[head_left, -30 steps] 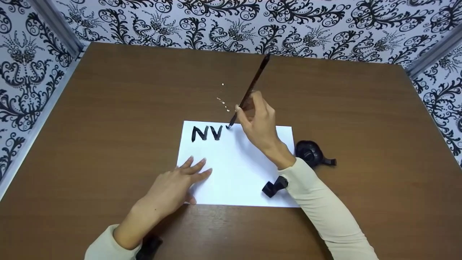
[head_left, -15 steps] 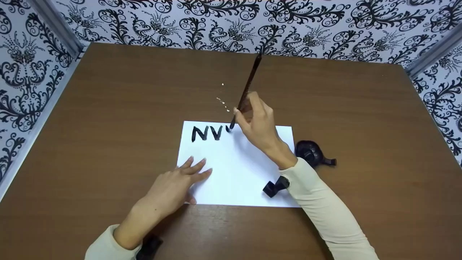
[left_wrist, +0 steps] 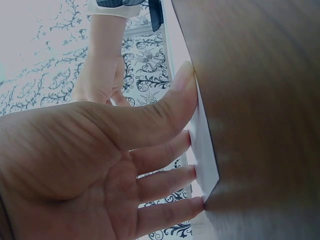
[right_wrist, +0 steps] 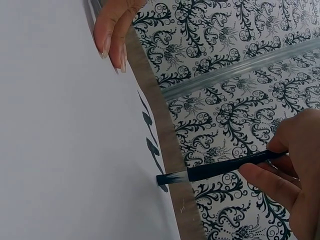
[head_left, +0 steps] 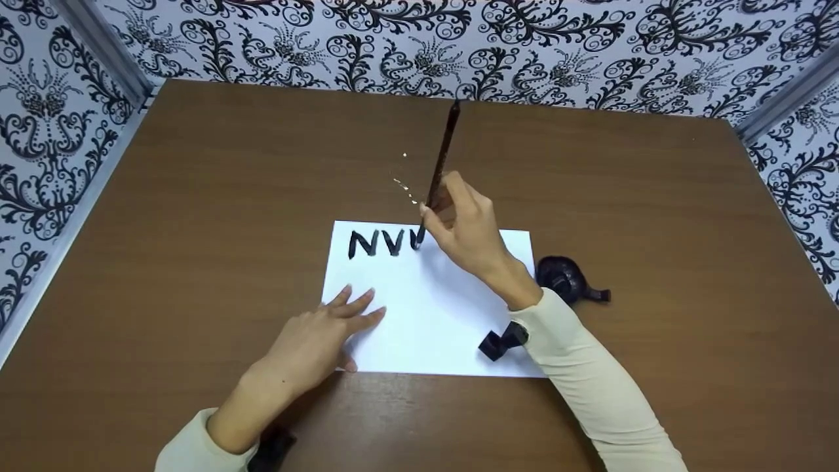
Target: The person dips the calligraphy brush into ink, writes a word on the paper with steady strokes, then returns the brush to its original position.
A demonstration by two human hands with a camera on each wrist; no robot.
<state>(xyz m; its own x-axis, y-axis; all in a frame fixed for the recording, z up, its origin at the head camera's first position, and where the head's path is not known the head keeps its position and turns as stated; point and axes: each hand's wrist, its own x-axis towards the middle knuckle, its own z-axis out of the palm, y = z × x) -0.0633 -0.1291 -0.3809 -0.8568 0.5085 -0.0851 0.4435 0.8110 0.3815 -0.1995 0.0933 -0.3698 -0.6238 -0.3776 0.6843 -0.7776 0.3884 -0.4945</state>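
In the head view, my right hand (head_left: pixel 470 233) pinches a dark-handled paintbrush (head_left: pixel 443 147) between thumb and fingers, its tip on a white sheet of paper (head_left: pixel 419 314). Black letters N and V (head_left: pixel 392 249) run along the sheet's upper edge, with a further stroke under the brush. The right wrist view shows the paintbrush (right_wrist: pixel 215 170) with pale bristles and a dark tip touching the paper. My left hand (head_left: pixel 311 341) rests spread on the sheet's lower left. In the left wrist view its fingertips (left_wrist: pixel 194 172) touch the paper, the thumb at its edge.
A black round pot with a short spout or handle (head_left: pixel 564 278) stands right of the paper, partly behind my right sleeve. Small pale flecks (head_left: pixel 406 189) mark the brown table (head_left: pixel 196 229) beyond the sheet. Black-and-white patterned panels (head_left: pixel 426 52) border the table.
The brush tip has moved down the paper, lengthening the black stroke after the V. The brush handle has swung left and stands more upright. My left hand stays in place.
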